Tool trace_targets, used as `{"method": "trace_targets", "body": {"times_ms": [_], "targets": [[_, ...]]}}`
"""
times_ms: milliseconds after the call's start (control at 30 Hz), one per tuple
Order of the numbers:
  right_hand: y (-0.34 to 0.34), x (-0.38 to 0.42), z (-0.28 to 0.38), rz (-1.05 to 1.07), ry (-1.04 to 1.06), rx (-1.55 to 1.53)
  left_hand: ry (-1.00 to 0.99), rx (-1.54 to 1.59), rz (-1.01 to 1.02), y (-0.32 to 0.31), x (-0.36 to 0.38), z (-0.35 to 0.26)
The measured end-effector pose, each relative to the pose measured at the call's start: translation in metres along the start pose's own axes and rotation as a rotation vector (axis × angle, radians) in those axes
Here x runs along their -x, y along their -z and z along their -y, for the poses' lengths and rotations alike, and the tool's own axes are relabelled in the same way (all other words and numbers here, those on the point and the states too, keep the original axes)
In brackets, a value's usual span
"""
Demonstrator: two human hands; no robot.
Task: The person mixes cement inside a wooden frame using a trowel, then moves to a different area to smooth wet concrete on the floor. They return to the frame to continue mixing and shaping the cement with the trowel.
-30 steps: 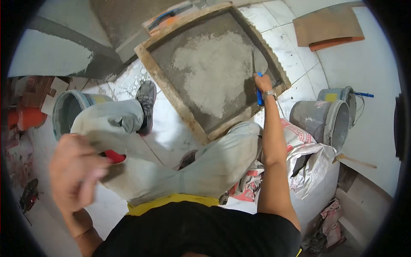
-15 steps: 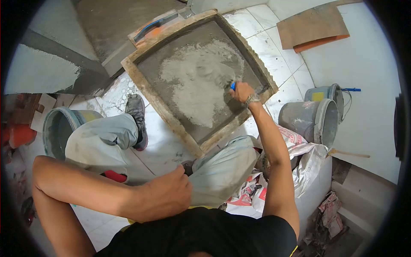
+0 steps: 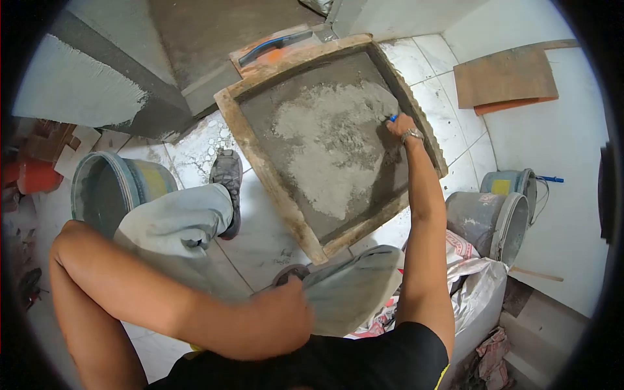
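A wooden-framed mixing box point(image 3: 265, 179) lies on the tiles ahead, holding wet grey mortar with a pale layer of dry cement powder point(image 3: 325, 140) spread over it. Near the box's right side, my right hand point(image 3: 404, 125) is closed around the blue handle of a trowel point(image 3: 392, 118). The trowel's blade is hard to make out against the grey mix. My left hand point(image 3: 283, 318) is curled into a fist in front of my body, over my lap, smeared by motion. Nothing shows in it.
A bucket point(image 3: 120, 188) stands by my left knee. At the right, two more buckets point(image 3: 478, 214) rest near the wall, beside crumpled cement bags point(image 3: 478, 286). A blue-handled float point(image 3: 273, 49) lies beyond the box. A curved brown board point(image 3: 506, 78) is against the right wall.
My right hand has moved the trowel toward the box's right side, and the powder's surface there is disturbed. My left hand has shifted slightly downward. The whole view has shifted.
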State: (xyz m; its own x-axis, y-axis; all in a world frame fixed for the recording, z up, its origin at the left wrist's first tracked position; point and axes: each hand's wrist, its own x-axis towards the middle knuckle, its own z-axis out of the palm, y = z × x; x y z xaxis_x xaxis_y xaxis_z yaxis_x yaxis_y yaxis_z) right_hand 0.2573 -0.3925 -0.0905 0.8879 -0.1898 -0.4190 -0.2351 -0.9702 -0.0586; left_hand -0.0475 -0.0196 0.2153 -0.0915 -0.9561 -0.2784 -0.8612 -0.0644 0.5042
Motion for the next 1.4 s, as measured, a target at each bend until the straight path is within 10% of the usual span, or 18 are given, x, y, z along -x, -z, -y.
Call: {"method": "trace_targets", "body": {"times_ms": [333,633,833,1067,1400], "targets": [[0.013,0.146,0.018,-0.035,0.363,0.146,0.183,-0.206,-0.081,0.004,-0.02,0.03],[-0.058,0.144,-0.075,-0.028,-0.111,-0.064,-0.058,-0.004,-0.2,-0.087,-0.158,0.091],[-0.088,0.199,0.018,0.173,-0.372,-0.888,-0.359,0.036,0.131,-0.13,-0.156,0.117],[-0.027,0.22,0.033,-0.083,0.017,-0.078,-0.537,0.157,-0.022,-0.112,-0.145,0.144],[-0.047,0.099,-0.016,-0.031,-0.327,-0.003,-0.372,0.227,-0.091,-0.093,-0.111,0.164]]}}
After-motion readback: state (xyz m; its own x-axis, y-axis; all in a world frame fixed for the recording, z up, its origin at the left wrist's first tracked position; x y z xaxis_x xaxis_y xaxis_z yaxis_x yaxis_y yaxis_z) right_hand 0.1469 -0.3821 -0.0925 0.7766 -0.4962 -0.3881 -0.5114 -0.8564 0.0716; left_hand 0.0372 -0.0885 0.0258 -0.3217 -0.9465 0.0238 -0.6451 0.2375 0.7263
